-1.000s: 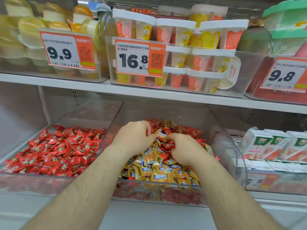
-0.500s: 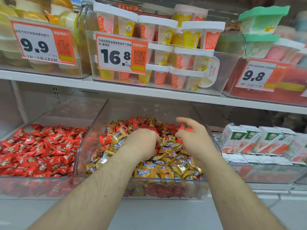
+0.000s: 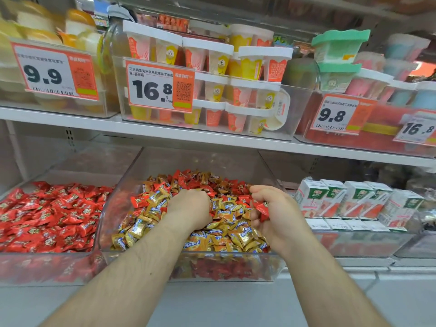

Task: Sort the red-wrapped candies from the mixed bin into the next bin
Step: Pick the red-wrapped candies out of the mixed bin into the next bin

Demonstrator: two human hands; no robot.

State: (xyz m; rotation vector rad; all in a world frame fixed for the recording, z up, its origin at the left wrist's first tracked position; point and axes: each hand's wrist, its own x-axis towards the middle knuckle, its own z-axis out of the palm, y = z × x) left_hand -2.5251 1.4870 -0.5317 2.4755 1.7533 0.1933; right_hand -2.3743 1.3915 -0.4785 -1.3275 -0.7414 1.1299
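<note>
Shop shelving, two tiers; lower tier holds clear bins side by side. Red-wrapped candies (image 3: 262,210), a few, sit in the right hand (image 3: 274,213), fingers curled round them, one wrapper poking out between thumb and fingers. Hand is over the right edge of the mixed bin (image 3: 188,258), just above the pile. More red ones lie loose toward the back of that bin (image 3: 188,180), mixed with gold-wrapped candies (image 3: 226,237) that fill the front. Left hand (image 3: 190,208) is knuckles-up, buried in the pile near the middle, fingers curled down into the candies; cannot tell what it has caught, if anything.

Key relation: the red bin (image 3: 49,267), already full of red wrappers, lies to the left of the mixed bin, walls touching. So the loaded right hand is the far hand; it would have to cross over the left forearm and the whole mixed bin to drop. Left hand is nearer the target. Judgement: picking stage, load gathered on the right, transfer leftward not yet started.

Outward: juice cartons (image 3: 354,199) in the bin to the right. Upper shelf: pudding cups (image 3: 226,74) behind a 16.8 price tag (image 3: 160,87); 9.9 tag (image 3: 54,72) at left, 9.8 tag (image 3: 335,114) at right.
</note>
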